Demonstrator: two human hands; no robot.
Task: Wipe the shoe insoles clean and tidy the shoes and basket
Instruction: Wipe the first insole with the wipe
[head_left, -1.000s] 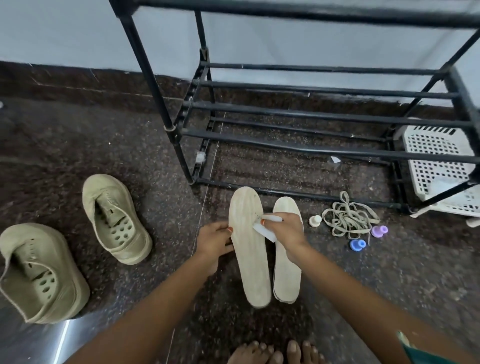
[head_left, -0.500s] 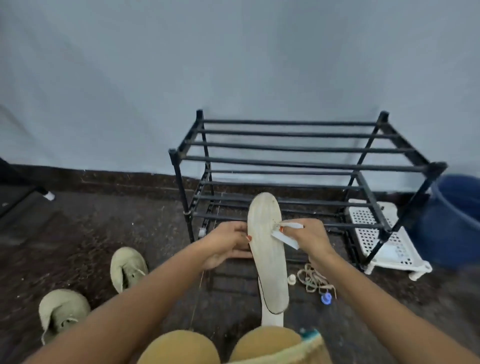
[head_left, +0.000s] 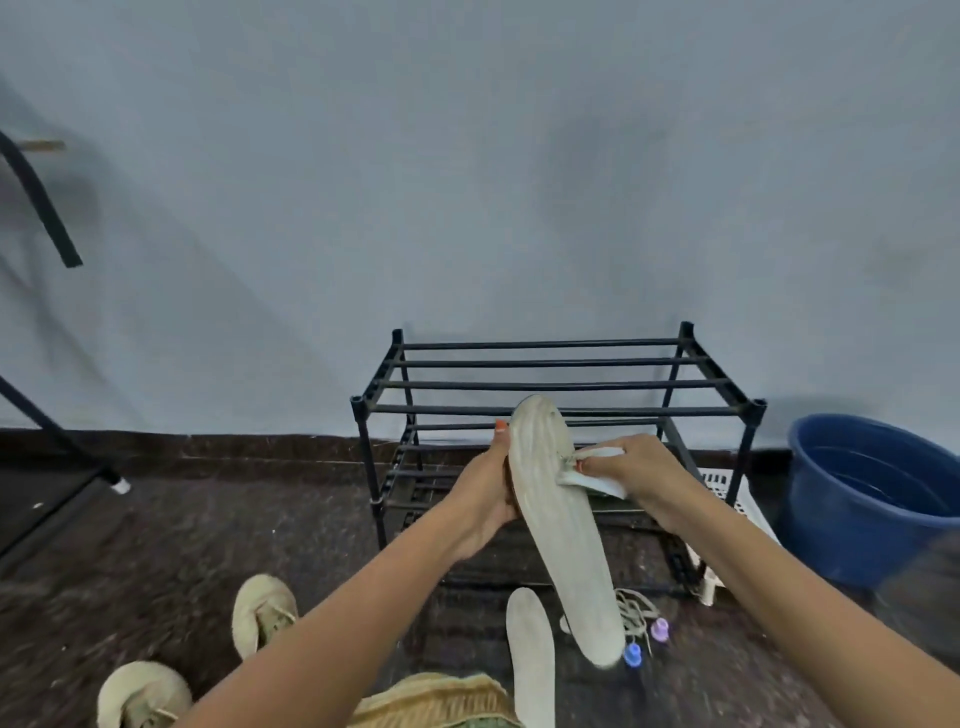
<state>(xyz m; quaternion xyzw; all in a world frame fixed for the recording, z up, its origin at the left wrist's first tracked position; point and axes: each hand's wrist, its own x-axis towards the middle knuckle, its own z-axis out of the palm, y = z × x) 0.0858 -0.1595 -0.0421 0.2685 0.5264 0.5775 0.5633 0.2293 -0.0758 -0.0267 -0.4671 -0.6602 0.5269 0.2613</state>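
My left hand (head_left: 485, 493) grips the left edge of a pale insole (head_left: 566, 525), held up in the air with its toe end pointing up. Pinched in my right hand (head_left: 631, 475) is a white wipe (head_left: 592, 478), pressed against the insole's upper part. A second insole (head_left: 532, 657) lies flat on the dark floor below. Two beige shoes (head_left: 262, 613) (head_left: 143, 693) sit on the floor at the lower left. A white perforated basket (head_left: 727, 493) stands behind the rack's right side, partly hidden by my right arm.
A black metal shoe rack (head_left: 556, 410) stands against the grey wall ahead. A blue bucket (head_left: 867, 493) is at the right. Loose laces (head_left: 634, 610), a blue cap (head_left: 632, 654) and a purple cap (head_left: 660, 629) lie near the insoles. Black frame legs (head_left: 62, 441) stand at the left.
I have risen from a crouch, so the view pulled back from the floor. My left hand lifted one insole off the floor and my right hand keeps the wipe on it.
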